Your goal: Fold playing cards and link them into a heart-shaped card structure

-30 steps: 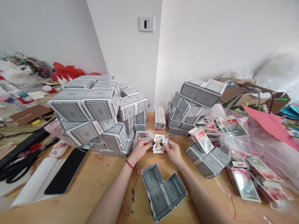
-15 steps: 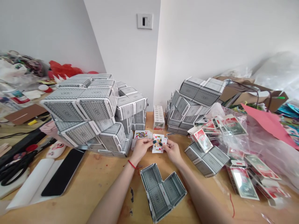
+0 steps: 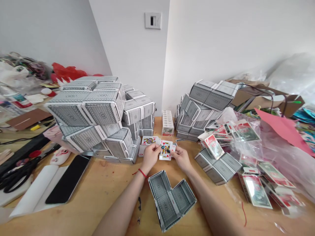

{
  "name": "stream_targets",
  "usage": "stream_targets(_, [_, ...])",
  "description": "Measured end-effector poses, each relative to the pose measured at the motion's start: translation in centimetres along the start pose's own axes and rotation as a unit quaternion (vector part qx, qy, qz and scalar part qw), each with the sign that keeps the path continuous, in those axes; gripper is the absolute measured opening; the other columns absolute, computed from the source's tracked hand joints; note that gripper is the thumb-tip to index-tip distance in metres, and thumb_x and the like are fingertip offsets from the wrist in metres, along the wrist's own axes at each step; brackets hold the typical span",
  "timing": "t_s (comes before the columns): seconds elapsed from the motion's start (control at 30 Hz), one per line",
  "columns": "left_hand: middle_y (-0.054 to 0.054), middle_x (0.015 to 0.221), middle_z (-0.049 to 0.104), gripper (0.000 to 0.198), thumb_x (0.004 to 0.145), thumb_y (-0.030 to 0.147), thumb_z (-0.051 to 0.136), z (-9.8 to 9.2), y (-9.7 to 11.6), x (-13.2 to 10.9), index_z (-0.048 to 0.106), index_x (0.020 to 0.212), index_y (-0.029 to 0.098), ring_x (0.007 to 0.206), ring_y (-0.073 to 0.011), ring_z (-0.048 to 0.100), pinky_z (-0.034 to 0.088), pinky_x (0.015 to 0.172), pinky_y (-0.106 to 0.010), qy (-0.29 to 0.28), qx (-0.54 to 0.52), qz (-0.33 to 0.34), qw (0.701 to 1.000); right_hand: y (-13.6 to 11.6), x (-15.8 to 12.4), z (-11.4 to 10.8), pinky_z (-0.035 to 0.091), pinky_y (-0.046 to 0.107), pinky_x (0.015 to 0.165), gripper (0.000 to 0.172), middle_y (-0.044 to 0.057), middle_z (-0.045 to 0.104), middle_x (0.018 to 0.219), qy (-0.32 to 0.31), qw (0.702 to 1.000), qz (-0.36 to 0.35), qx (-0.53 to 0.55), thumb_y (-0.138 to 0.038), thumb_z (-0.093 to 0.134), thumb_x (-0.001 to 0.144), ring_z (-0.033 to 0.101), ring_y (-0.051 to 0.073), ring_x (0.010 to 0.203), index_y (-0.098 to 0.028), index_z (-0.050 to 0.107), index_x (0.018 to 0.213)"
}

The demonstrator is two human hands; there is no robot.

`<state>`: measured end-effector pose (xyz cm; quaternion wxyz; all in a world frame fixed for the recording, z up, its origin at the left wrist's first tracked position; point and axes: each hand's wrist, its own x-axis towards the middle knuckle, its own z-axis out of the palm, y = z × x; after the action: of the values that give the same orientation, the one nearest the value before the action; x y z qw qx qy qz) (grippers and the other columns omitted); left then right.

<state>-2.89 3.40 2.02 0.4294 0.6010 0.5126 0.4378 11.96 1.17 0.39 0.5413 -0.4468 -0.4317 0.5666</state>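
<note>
My left hand (image 3: 151, 157), a red string round its wrist, pinches the left side of a king of hearts playing card (image 3: 165, 154) between thumb and fingers. My right hand (image 3: 182, 159) pinches the right side of the same card, with another red-suited card (image 3: 173, 146) partly showing behind it. Beside my left hand lies a pile of playing cards (image 3: 148, 140), a face card on top. Between my forearms sits an open L-shaped tray (image 3: 165, 207) built from grey-backed playing cards. The fingertips' exact grip behind the cards is hidden.
Stacked card-built boxes rise at the left (image 3: 100, 108) and right (image 3: 213, 95). A clear case of card decks (image 3: 167, 123) stands between them. Another box (image 3: 221, 167) and several card packs (image 3: 256, 190) lie right. A phone (image 3: 69, 178) and scissors (image 3: 17, 173) lie left.
My left hand has shifted slightly, its fingers turning at the king's left edge. The king has moved a little to the left, showing more of the card behind. The view has tilted slightly.
</note>
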Motion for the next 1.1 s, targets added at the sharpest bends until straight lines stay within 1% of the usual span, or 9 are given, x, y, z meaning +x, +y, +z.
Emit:
stream_targets(0.1, [0.004,0.055,0.045,0.017,0.074,0.025,0.046,0.4,0.1,-0.5,0.045,0.06,0.016,0.053,-0.0092,0.042,0.032,0.052,-0.02,0.028,0.041,0.029,0.998,-0.1,-0.1,0.2,0.051,0.033,0.062,0.031,0.003,0.069,0.07,0.003,1.0,-0.005,0.005,-0.04,0.07,0.058,0.063,0.019,0.061,-0.017,0.063,0.077])
stream_targets(0.23, [0.004,0.059,0.044,0.014,0.078,0.023,0.041,0.6,0.3,-1.0,0.041,0.066,0.018,0.057,-0.0096,0.042,0.032,0.055,-0.02,0.044,0.093,0.073,0.992,-0.4,-0.2,0.7,0.05,0.032,0.064,0.029,0.002,0.069,0.071,0.002,1.0,-0.007,0.025,-0.037,0.071,0.058,0.063,0.018,0.063,-0.018,0.064,0.078])
stream_targets(0.43, [0.001,0.061,0.048,0.019,0.084,0.027,0.032,0.4,0.5,-1.1,0.042,0.07,0.019,0.057,-0.0115,0.045,0.03,0.054,-0.021,0.016,0.193,0.097,0.976,-0.6,-0.3,1.0,0.05,0.033,0.065,0.029,0.003,0.069,0.073,0.005,0.999,-0.001,0.047,-0.036,0.071,0.058,0.063,0.019,0.064,-0.018,0.064,0.079])
stream_targets(0.53, [-0.001,0.061,0.053,0.025,0.086,0.028,0.029,0.4,0.3,-1.1,0.045,0.07,0.019,0.057,-0.0131,0.049,0.028,0.052,-0.022,0.011,0.261,0.109,0.959,-0.5,-0.3,0.9,0.05,0.033,0.066,0.028,0.002,0.069,0.073,0.004,0.999,-0.001,0.048,-0.036,0.071,0.058,0.063,0.018,0.066,-0.019,0.064,0.08])
stream_targets(0.67, [-0.005,0.061,0.059,0.027,0.086,0.026,0.03,0.4,-0.3,-1.0,0.05,0.07,0.018,0.057,-0.015,0.053,0.026,0.052,-0.024,0.016,0.335,0.124,0.934,-0.5,-0.2,0.9,0.05,0.034,0.066,0.031,0.003,0.069,0.073,0.007,0.999,0.002,0.043,-0.037,0.071,0.057,0.063,0.019,0.066,-0.018,0.064,0.08])
stream_targets(0.77, [-0.007,0.061,0.061,0.028,0.086,0.023,0.031,0.4,-0.6,-1.0,0.053,0.07,0.017,0.055,-0.0154,0.055,0.025,0.051,-0.025,0.025,0.362,0.13,0.923,-0.4,-0.2,0.9,0.05,0.033,0.063,0.031,0.003,0.069,0.071,0.002,0.999,0.007,0.044,-0.038,0.071,0.056,0.063,0.019,0.063,-0.018,0.064,0.078])
stream_targets(0.87, [-0.007,0.059,0.061,0.028,0.085,0.021,0.032,0.5,-0.7,-1.0,0.053,0.067,0.017,0.053,-0.0151,0.055,0.023,0.05,-0.025,0.026,0.367,0.138,0.92,-0.3,-0.1,0.9,0.049,0.031,0.06,0.03,0.002,0.068,0.068,0.003,0.999,0.011,0.04,-0.038,0.071,0.057,0.062,0.017,0.058,-0.018,0.063,0.077])
stream_targets(1.0, [-0.006,0.055,0.06,0.03,0.084,0.022,0.034,0.4,-0.8,-0.9,0.051,0.06,0.018,0.052,-0.0144,0.053,0.022,0.05,-0.025,0.017,0.371,0.148,0.917,-0.1,-0.1,0.9,0.047,0.027,0.054,0.026,0.001,0.066,0.062,0.017,1.0,-0.002,-0.006,-0.038,0.07,0.057,0.059,0.015,0.054,-0.017,0.061,0.068])
stream_targets(1.1, [-0.006,0.054,0.059,0.03,0.084,0.023,0.035,0.3,-0.9,-0.8,0.051,0.059,0.018,0.051,-0.014,0.053,0.023,0.05,-0.025,0.008,0.383,0.146,0.912,0.2,0.0,0.9,0.046,0.027,0.052,0.027,0.001,0.065,0.059,0.033,0.999,-0.007,-0.036,-0.041,0.069,0.058,0.058,0.016,0.055,-0.017,0.061,0.067])
